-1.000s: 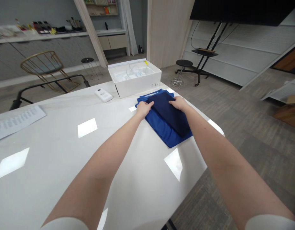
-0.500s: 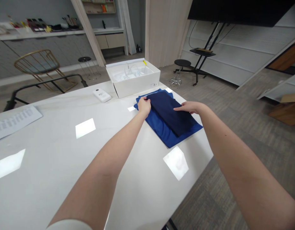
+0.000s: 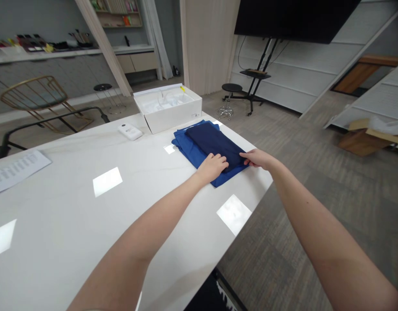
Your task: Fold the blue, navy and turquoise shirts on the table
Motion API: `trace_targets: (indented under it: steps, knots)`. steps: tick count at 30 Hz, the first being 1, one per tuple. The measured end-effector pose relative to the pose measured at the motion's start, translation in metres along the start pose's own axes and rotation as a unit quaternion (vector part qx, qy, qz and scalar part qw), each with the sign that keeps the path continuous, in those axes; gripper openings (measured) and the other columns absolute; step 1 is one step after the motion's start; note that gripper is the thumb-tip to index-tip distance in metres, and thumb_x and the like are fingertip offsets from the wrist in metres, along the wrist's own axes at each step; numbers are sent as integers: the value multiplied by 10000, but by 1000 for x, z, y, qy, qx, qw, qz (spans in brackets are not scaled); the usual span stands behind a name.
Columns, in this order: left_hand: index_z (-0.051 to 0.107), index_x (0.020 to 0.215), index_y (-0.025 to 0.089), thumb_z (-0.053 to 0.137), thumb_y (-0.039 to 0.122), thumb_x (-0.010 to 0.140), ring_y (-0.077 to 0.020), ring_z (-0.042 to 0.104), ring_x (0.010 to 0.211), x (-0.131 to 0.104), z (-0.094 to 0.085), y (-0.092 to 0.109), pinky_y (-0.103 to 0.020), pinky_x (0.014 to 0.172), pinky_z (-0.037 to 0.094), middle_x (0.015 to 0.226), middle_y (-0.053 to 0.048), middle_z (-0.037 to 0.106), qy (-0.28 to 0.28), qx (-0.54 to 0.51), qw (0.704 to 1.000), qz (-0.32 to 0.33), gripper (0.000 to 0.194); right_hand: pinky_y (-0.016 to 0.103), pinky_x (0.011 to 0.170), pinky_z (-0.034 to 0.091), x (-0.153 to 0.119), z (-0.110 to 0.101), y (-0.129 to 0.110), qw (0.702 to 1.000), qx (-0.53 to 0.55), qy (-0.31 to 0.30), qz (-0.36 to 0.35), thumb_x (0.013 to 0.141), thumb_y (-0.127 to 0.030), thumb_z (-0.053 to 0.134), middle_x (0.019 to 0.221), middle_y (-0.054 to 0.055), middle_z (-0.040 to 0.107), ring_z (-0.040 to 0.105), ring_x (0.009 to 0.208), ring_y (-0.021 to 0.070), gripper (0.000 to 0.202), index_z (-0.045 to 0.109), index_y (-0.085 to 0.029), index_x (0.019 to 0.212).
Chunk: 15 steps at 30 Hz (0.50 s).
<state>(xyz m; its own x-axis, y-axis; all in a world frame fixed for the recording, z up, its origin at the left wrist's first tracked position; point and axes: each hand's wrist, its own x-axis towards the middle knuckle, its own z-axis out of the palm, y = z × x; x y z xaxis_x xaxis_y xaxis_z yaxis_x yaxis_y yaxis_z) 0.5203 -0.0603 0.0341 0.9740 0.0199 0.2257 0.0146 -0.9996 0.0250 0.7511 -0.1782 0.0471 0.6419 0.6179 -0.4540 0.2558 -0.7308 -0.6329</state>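
The folded navy cloth (image 3: pixel 213 138) lay near the right-hand corner of the counter (image 3: pixel 121 224), on top of a wider blue cloth (image 3: pixel 191 150) whose border showed along the left and near sides. Your right hand (image 3: pixel 257 158) pinched the fabric at the near right corner between thumb and fingers, a grip that probably suited guiding that edge without bunching the middle. Your left hand (image 3: pixel 212 167) rested at the near left side, fingers curled down; its tips were hidden, so I could not tell whether that grip pinched a fold or only pressed. Placed on either side of the near end, your hands seemed to keep the layers flat and steady.

The counter's right edge ran just beside the cloths, with your right wrist out over the floor (image 3: pixel 315 185), so there was little support that way. The open white box (image 3: pixel 173 119) stood close behind the far end and limited reach forward. More room lay leftward, with the white handheld device (image 3: pixel 130 131) and the printed sheet (image 3: pixel 19 171) farther along.
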Motion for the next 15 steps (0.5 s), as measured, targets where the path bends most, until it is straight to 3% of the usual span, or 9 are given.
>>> trace_targets:
  steps: [6, 10, 13, 15]
  knots:
    - [638, 1174, 199, 343, 179, 1049, -246, 544, 1075, -11, -20, 4, -394, 888, 363, 1174, -106, 650, 72, 16, 995, -65, 321, 207, 408, 289, -18, 7, -9, 997, 54, 53, -28, 933, -492, 640, 625, 50, 646, 433, 441, 83, 386, 605, -177, 713]
    - [654, 1129, 201, 382, 177, 1037, -252, 552, 1096, -32, -21, 15, -398, 902, 388, 1180, -102, 647, 28, 11, 995, -97, 288, 243, 477, 371, -32, 18, -1, 995, -61, 57, -49, 948, -481, 608, 640, 57, 655, 528, 508, 128, 376, 628, -179, 726]
    - [649, 1180, 213, 459, 223, 1023, -246, 579, 1096, -55, -14, 29, -393, 909, 416, 1176, -91, 653, -8, -31, 991, -126, 246, 302, 653, 473, -46, 32, 3, 964, -198, 157, -82, 909, -445, 664, 896, 117, 734, 672, 776, 232, 263, 683, -187, 959]
    - [631, 1241, 220, 477, 250, 1022, -240, 595, 1096, -74, -13, 37, -387, 916, 436, 1178, -81, 655, -3, -56, 988, -143, 269, 344, 747, 486, -59, 46, -4, 932, -247, 232, -128, 920, -405, 644, 1105, 158, 720, 684, 929, 281, 308, 648, -205, 1155]
